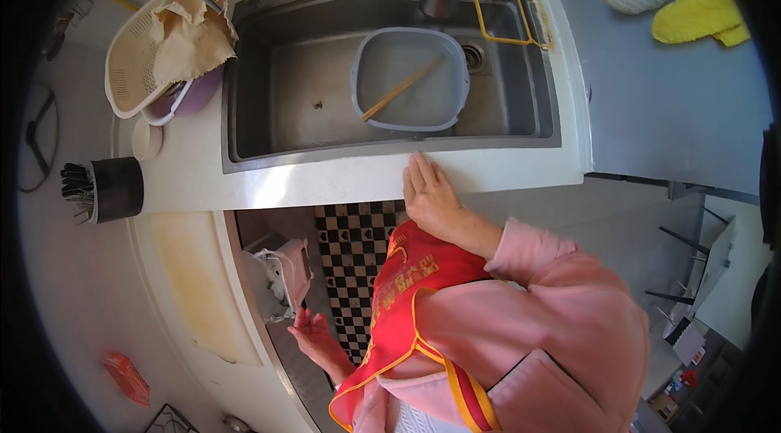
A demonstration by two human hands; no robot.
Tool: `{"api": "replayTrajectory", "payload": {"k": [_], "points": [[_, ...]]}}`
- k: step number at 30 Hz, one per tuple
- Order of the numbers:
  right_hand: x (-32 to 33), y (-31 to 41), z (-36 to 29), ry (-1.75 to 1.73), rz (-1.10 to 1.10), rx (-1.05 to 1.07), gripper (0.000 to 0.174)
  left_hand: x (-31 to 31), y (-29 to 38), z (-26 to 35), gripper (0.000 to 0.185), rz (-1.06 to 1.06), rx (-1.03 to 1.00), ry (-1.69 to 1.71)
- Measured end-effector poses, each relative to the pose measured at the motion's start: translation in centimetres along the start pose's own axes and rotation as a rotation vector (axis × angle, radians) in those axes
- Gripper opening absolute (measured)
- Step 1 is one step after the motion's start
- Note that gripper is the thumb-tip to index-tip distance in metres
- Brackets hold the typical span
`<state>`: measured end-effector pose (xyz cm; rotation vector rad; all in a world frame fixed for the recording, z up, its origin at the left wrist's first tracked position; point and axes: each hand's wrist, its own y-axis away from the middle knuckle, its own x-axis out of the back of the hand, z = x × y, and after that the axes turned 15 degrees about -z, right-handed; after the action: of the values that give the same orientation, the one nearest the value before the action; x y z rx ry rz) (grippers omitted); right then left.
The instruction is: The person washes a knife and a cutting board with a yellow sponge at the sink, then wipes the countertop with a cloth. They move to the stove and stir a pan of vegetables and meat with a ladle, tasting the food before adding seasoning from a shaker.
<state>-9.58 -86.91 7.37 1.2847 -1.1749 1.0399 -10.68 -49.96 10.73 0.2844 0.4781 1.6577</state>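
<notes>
My right hand (pixel 432 195) rests with extended fingers on the front edge of the white countertop (pixel 512 167), holding nothing. Lower down, beside the pink and grey bin (pixel 296 274), is my left hand (pixel 317 335), empty, its fingers loosely bent and apart. In the stainless steel sink (pixel 299 85) sits a grey plastic basin (pixel 410 124) holding what looks like cloudy water. Wooden chopsticks (pixel 406 86) lie slantwise across it, one end on its rim. A small dark scrap (pixel 317 105) lies on the sink floor to the basin's left.
A cream colander (pixel 125 70) with a beige cloth (pixel 195 42) overlaps a purple basin (pixel 201 94) left of the sink. Near them stands a black utensil holder (pixel 116 189). A yellow rack (pixel 503 39) hangs at the sink's right. Yellow cloth (pixel 695 15) lies on the grey surface.
</notes>
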Motion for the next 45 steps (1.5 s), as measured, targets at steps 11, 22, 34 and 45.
{"api": "replayTrajectory", "payload": {"k": [11,22,34,45], "points": [[0.9,-0.8,0.5,-0.065,-0.039,0.098,0.056,-1.0,-1.7,0.4,0.059,-0.014,-0.03,0.009],[2.0,-1.0,-0.2,0.015,-0.155,0.181,0.063,1.2,0.8,-1.4,0.06,0.037,-0.152,0.107],[1.9,-1.1,-0.4,0.188,-0.233,0.182,0.061,6.4,3.9,-3.8,0.068,0.185,-0.111,0.306],[0.0,-0.2,-1.0,0.201,0.115,0.124,0.038,13.0,6.2,-2.8,0.072,-0.021,0.007,0.173]]}}
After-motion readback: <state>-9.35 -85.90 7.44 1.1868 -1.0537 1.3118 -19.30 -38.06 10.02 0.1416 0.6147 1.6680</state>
